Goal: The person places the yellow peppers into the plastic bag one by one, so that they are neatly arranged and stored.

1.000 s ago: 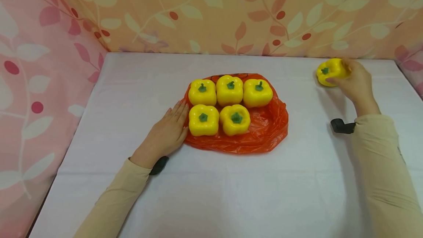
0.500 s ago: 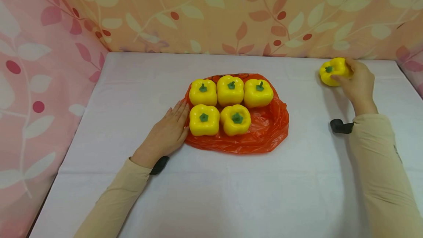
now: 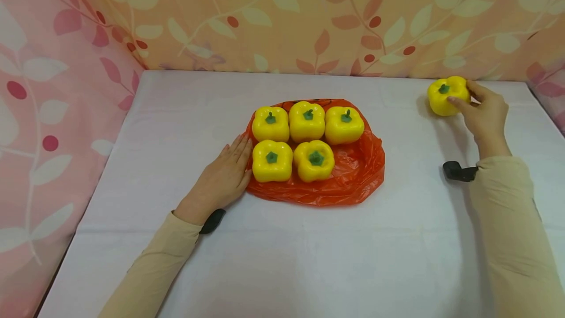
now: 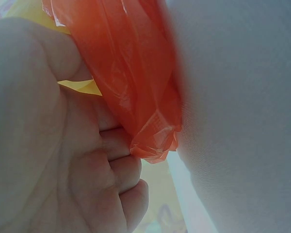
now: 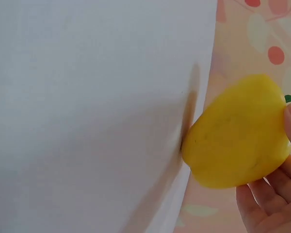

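Observation:
My right hand [image 3: 485,114] holds a yellow bell pepper [image 3: 448,97] between thumb and fingers at the back right of the table. In the right wrist view this pepper [image 5: 237,133] is tilted, its lower edge right at the white cloth, its green stem by my thumb. My left hand [image 3: 222,175] lies with straight fingers against the left edge of a red plastic bag [image 3: 353,171]. Several more yellow peppers [image 3: 272,161] stand stem up on the bag, three behind and two in front. Close up in the left wrist view, the bag's crumpled edge [image 4: 136,87] touches my fingers.
A white cloth [image 3: 309,259] covers the table. Patterned fabric walls rise along the back [image 3: 287,18] and the left side [image 3: 57,112]. Black straps with small mounts sit at both wrists. The bag's front right part [image 3: 348,161] is bare.
The pepper in my right hand has turned more upright and shifted slightly right, its stem now facing more upward. My left hand, the bag and the peppers on it stay put.

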Motion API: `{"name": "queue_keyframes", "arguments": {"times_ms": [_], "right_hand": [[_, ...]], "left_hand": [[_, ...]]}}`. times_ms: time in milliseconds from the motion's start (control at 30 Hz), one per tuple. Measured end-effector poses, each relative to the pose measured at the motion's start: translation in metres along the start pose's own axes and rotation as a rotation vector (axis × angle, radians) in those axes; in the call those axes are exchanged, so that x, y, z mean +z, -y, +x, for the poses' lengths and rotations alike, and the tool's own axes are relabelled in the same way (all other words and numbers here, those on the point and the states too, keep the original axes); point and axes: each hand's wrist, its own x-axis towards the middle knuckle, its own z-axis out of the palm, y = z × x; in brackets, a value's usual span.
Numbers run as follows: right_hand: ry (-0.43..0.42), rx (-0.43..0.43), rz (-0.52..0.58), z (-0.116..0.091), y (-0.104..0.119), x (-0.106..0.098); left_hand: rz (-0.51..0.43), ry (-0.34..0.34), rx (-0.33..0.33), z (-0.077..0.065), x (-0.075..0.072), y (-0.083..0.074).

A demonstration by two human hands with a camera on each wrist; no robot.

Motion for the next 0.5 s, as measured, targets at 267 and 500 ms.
{"name": "queue_keyframes", "arguments": {"times_ms": [267, 500], "right_hand": [[0.040, 0.057, 0.116, -0.010, 0.003, 0.003], [0.094, -0.003, 0.137, -0.026, 0.009, 0.009]], "left_hand": [[0.003, -0.004, -0.001, 0.000, 0.000, 0.000], [0.007, -0.002, 0.000, -0.001, 0.000, 0.000]]}}
